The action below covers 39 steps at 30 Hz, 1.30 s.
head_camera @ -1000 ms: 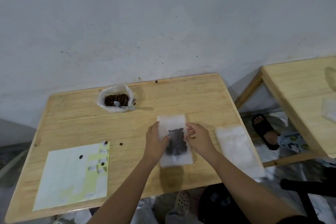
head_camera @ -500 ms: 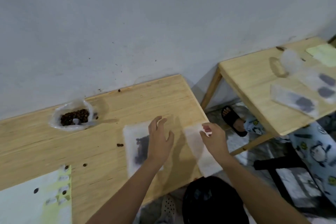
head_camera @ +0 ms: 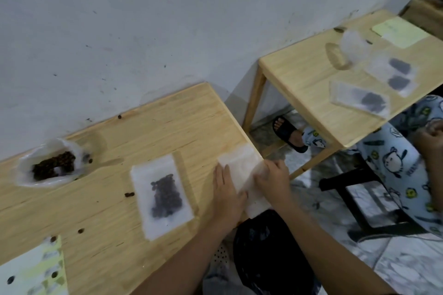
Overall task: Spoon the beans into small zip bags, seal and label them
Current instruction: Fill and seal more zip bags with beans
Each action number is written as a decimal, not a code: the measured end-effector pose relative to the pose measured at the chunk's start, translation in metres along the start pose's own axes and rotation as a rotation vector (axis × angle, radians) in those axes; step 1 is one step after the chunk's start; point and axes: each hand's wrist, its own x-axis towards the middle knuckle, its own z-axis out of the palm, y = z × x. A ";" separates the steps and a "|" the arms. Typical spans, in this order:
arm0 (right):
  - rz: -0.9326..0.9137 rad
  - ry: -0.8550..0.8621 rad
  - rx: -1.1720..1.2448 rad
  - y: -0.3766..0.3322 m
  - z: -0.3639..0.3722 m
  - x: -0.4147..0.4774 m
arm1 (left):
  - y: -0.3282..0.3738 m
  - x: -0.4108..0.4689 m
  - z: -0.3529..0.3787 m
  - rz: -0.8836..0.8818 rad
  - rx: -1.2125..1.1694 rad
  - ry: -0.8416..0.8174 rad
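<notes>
A filled zip bag [head_camera: 161,195] of dark beans lies flat in the middle of the wooden table [head_camera: 148,132], with no hand on it. An open plastic bag of beans [head_camera: 51,166] sits at the far left. A stack of empty zip bags [head_camera: 241,163] lies at the table's right edge. My left hand [head_camera: 226,193] rests flat on the stack's left side, fingers straight. On the stack's right edge my right hand [head_camera: 273,181] has curled fingers that pinch an empty bag. The label sheet [head_camera: 31,268] lies at the lower left corner.
Loose beans [head_camera: 129,195] are scattered on the table. A second wooden table [head_camera: 299,72] stands to the right with several filled bags [head_camera: 359,99] and a yellow-green sheet [head_camera: 400,31]. Another person in patterned pyjamas [head_camera: 393,163] sits there on a black stool.
Both my hands have left the filled zip bag and moved right onto the stack of empty bags. The view has swung right, showing more of the second table.
</notes>
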 end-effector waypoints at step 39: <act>-0.617 -0.174 0.428 -0.224 0.000 -0.022 | -0.048 -0.005 -0.265 0.127 -0.743 0.094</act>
